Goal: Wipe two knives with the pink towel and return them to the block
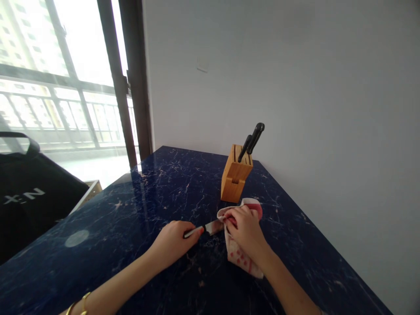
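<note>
My left hand is closed around the dark handle of a kitchen knife, its blade pointing right. With my right hand I grip a white and pink cloth that has red dots. The cloth is folded over the far end of the blade, so the knife's tip is hidden. Just beyond my right hand stands a wooden knife block, upright on the table. Black-handled knives stick up out of its slots.
The dark blue marbled table runs along a pale wall on the right. A round whitish mark shows on its left part. At the left are a black bag and a glass door frame.
</note>
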The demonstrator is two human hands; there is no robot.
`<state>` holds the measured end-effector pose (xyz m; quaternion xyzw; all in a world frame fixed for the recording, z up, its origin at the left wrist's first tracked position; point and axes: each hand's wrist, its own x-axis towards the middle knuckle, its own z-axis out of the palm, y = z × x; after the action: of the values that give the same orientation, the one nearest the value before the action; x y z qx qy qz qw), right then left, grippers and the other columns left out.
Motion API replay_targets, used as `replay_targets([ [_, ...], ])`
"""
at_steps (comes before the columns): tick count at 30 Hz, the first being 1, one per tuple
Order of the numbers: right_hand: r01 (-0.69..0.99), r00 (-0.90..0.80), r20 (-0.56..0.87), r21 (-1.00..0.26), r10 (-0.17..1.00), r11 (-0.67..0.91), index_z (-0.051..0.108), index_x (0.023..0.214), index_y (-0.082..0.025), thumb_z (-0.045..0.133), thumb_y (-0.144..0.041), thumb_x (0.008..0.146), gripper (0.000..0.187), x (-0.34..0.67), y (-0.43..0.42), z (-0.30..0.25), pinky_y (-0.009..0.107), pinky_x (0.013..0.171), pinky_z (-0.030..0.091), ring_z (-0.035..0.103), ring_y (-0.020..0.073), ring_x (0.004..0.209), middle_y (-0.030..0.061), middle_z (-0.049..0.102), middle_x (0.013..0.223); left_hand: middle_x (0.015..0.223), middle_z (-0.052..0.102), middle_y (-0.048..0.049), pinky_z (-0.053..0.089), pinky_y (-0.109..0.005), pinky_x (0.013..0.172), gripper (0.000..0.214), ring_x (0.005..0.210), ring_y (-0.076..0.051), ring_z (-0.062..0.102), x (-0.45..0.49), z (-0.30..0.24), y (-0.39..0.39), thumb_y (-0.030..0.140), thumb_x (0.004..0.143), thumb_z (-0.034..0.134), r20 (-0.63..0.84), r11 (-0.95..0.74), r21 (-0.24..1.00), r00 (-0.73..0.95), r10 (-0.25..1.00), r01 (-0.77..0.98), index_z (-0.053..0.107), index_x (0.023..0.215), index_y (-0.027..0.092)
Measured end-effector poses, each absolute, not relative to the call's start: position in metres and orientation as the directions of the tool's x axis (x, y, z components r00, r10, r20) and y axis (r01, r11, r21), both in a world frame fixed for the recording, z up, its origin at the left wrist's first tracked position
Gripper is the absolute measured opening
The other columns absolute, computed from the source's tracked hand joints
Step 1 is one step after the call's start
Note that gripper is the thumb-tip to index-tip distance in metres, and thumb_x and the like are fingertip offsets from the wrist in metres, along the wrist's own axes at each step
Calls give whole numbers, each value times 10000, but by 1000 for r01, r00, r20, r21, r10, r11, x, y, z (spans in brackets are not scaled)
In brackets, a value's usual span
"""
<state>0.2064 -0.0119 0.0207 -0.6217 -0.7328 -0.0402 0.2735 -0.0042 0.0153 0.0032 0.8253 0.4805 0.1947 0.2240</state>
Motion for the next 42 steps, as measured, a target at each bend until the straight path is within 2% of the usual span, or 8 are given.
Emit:
replay_targets([
  [3,951,92,505,-301,858,75,611,787,-226,502,-198,761,115,226,-4,20,334,737,283,496,196,839,7,644,834,508,487,19,227,-217,459,507,464,-92,378,-8,7,20,530,819,340,88,-422,623,476,875,659,623,620,159],
  [5,945,145,540,-325,829,46,607,807,-218,490,-203,764,125,228,-3,21,337,737,291,495,205,835,18,641,838,512,484,23,233,-215,460,517,466,-91,372,-9,11,21,539,818,335,89,-418,665,489,868,619,636,647,155],
  [10,907,14,581,-351,814,235,594,811,-228,500,-200,779,103,198,-17,26,324,752,295,495,189,825,4,629,847,509,490,28,250,-215,472,530,480,-100,389,-8,16,20,554,815,336,143,-407,700,443,885,587,636,635,156],
  [12,904,-17,589,-337,808,265,596,805,-233,503,-202,784,101,192,-20,28,324,756,290,496,187,829,3,630,841,495,479,30,243,-215,462,532,475,-100,383,-8,16,21,560,807,349,154,-406,703,431,889,584,635,618,154],
  [19,921,191,667,-375,720,104,597,834,-214,478,-228,788,128,225,-10,32,345,743,277,481,214,833,26,639,870,532,524,21,257,-208,476,490,500,-97,399,-14,17,23,516,824,374,227,-450,703,426,876,551,638,642,145],
  [25,899,29,628,-356,778,254,600,848,-237,494,-198,792,126,192,-22,29,331,785,290,481,193,846,11,637,884,556,556,19,267,-205,477,459,501,-98,415,-13,13,24,497,828,388,245,-467,691,429,869,552,655,697,148],
  [34,922,243,690,-383,682,59,605,843,-207,449,-264,795,172,239,-6,31,336,740,269,483,219,827,37,640,859,579,588,8,289,-202,487,456,512,-102,444,-14,15,21,487,826,386,260,-488,681,444,858,545,669,715,147],
  [42,942,177,682,-327,710,78,604,862,-214,445,-243,803,172,230,-8,29,328,746,263,485,210,839,36,644,893,564,576,13,279,-203,486,473,501,-97,426,-14,15,22,499,830,376,256,-493,657,446,858,570,656,680,148],
])
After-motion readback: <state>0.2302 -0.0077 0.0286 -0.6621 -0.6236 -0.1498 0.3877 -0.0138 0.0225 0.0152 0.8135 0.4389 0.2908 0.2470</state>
